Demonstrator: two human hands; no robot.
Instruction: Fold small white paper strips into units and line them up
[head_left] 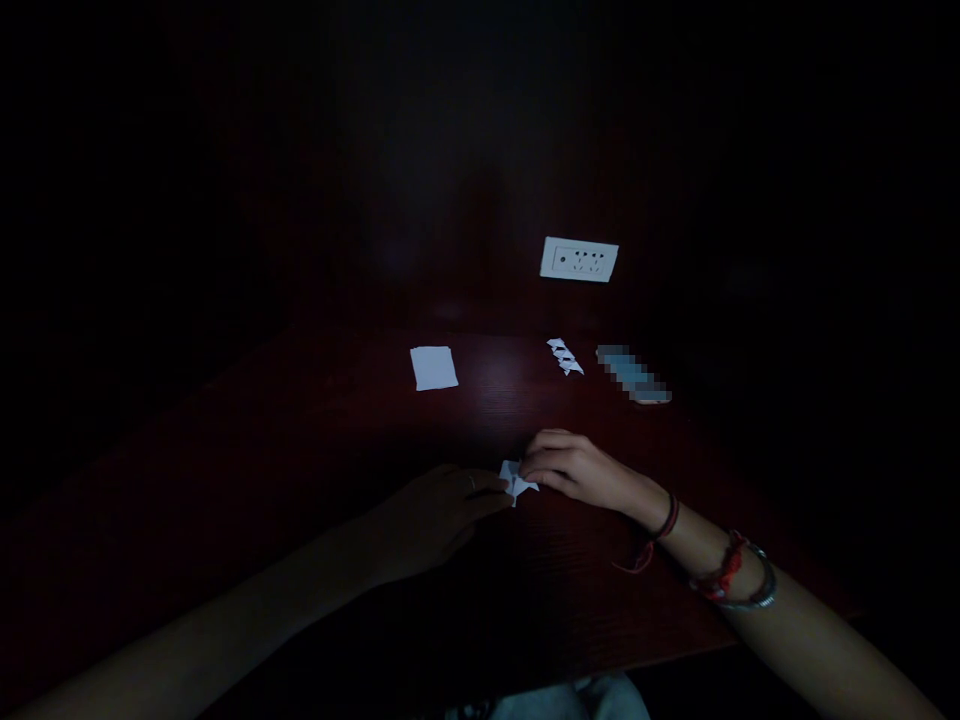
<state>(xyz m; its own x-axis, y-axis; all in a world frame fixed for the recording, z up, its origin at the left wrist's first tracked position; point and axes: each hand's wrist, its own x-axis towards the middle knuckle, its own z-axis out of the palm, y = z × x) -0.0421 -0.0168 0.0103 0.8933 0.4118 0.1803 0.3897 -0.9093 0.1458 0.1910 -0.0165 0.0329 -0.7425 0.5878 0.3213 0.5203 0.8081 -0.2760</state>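
Note:
A small piece of folded white paper (517,484) lies on the dark red table between my two hands. From the left, my left hand (450,505) reaches in with its fingertips on the paper's left edge; a ring shows on one finger. My right hand (574,468) bends over the right side of the paper, fingers closed together against it. Its fingertips partly hide that side. Farther back, a stack of white paper squares (433,368) lies to the left, and several folded paper pieces (565,357) sit in a row to the right.
A phone (634,378), blurred out, lies on the right of the table (360,430). A white wall socket (579,260) is on the dark wall behind. The table's front edge runs near my lap. Most surroundings are too dark to make out.

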